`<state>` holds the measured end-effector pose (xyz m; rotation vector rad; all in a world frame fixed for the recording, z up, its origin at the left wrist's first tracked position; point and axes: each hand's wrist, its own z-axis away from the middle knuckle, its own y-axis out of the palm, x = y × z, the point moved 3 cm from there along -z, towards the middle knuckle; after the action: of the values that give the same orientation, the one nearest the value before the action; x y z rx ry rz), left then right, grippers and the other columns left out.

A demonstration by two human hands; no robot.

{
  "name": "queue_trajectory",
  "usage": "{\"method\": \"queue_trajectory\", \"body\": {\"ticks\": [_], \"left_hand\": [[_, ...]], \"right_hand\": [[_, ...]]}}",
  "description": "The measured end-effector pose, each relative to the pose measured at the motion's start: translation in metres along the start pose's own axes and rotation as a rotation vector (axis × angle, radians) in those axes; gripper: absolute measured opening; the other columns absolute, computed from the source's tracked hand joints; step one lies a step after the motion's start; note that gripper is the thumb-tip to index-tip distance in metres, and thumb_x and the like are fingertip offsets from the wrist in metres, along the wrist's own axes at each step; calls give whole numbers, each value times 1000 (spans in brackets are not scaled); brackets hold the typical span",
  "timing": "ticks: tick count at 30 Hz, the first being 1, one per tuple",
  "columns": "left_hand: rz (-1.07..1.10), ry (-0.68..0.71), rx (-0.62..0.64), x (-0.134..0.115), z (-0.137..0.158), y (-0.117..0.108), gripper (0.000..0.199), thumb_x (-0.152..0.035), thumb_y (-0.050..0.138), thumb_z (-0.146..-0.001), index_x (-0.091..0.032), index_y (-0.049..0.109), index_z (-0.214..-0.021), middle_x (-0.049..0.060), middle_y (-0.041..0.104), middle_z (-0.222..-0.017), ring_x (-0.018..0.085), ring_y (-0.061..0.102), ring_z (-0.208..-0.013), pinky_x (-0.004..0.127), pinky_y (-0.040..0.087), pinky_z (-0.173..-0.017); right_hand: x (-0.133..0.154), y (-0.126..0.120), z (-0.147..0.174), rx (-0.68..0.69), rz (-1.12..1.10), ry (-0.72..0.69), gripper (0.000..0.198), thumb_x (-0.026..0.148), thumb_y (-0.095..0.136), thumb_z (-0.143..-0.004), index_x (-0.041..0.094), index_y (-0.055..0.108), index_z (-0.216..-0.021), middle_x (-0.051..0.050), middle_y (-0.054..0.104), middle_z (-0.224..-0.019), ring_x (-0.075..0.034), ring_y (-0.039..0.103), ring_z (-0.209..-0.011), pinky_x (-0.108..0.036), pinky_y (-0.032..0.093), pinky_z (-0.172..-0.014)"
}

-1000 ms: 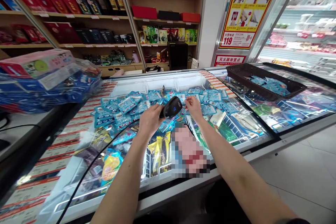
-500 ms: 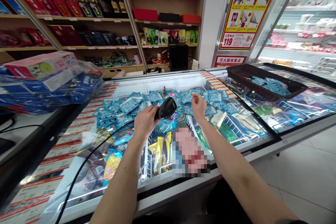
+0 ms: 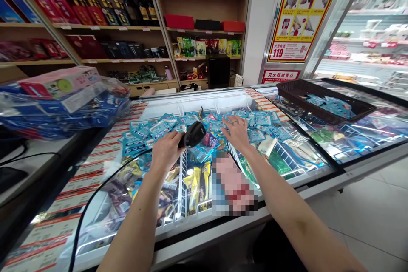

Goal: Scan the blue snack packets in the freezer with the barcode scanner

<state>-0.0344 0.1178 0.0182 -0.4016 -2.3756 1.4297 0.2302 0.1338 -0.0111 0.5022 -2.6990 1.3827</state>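
My left hand (image 3: 166, 151) is wrapped round the handle of a black barcode scanner (image 3: 193, 134), whose head points right over the freezer. A black cable (image 3: 95, 191) trails from it toward the lower left. My right hand (image 3: 236, 131) is open, its fingers spread over small blue packets (image 3: 211, 125) and wearing a ring; whether the fingertips touch them I cannot tell. Many such packets lie loosely spread on the glass top of the chest freezer (image 3: 204, 97). Yellow packages (image 3: 197, 185) show through the glass, near a pixelated pink object (image 3: 232, 182).
At the right, a dark brown tray (image 3: 325, 112) holds more blue packets. Plastic-wrapped blue boxes (image 3: 63, 104) are stacked on the left. Behind the freezer stand shelves (image 3: 127, 25) of bottles and boxes, with a red-and-yellow poster (image 3: 295, 12) to their right.
My right hand's fingers have gone from pinched together at a packet to spread apart. My left hand has shifted slightly left with the barcode scanner.
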Motion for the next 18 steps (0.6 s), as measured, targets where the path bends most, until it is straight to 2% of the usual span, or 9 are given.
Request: {"method": "queue_trajectory", "body": {"ticks": [2,3,6,9,14,18], "left_hand": [[3,-11,0,5,5,1,34,-34,54,-80,-21,57,-112,8,62,-96,24,58,-92,31,40,-69],[6,-14,-1,7,8,1,34,-34,55,-80,-21,57,-112,8,62,-96,25,58,-92,31,41,-69],[7,-5,-7,9,12,3,36,-33,57,-78,-21,56,-112,8,62,-97,25,58,-93,32,41,-71],[2,6,-9,10,13,3,36,-33,58,-78,-22,56,-112,7,62,-98,25,58,-91,32,41,-71],[-9,-3,-15,15,15,2,34,-34,56,-79,-23,56,-111,7,62,-97,26,58,-91,33,40,-69],[-6,-14,-27,23,18,0,32,-33,54,-80,-22,56,-110,7,63,-96,26,58,-92,34,42,-72]], "right_hand": [[10,9,4,96,41,-154,44,49,41,-91,30,52,-129,-2,47,-139,-29,27,-131,-56,7,-109],[12,13,6,126,62,-185,45,51,40,-91,30,52,-129,-2,48,-138,-30,26,-133,-58,3,-109],[9,19,8,132,107,-131,48,54,34,-92,29,54,-127,-4,52,-135,-32,27,-133,-62,-2,-108],[5,19,7,83,117,-61,50,54,30,-93,25,59,-121,-6,52,-134,-33,28,-133,-62,-1,-108],[10,15,1,42,59,-64,39,44,35,-95,23,61,-115,-6,54,-132,-27,32,-131,-57,2,-110],[20,20,-14,106,-13,-19,33,35,38,-94,24,61,-115,-5,61,-121,-22,45,-119,-50,17,-109]]}}
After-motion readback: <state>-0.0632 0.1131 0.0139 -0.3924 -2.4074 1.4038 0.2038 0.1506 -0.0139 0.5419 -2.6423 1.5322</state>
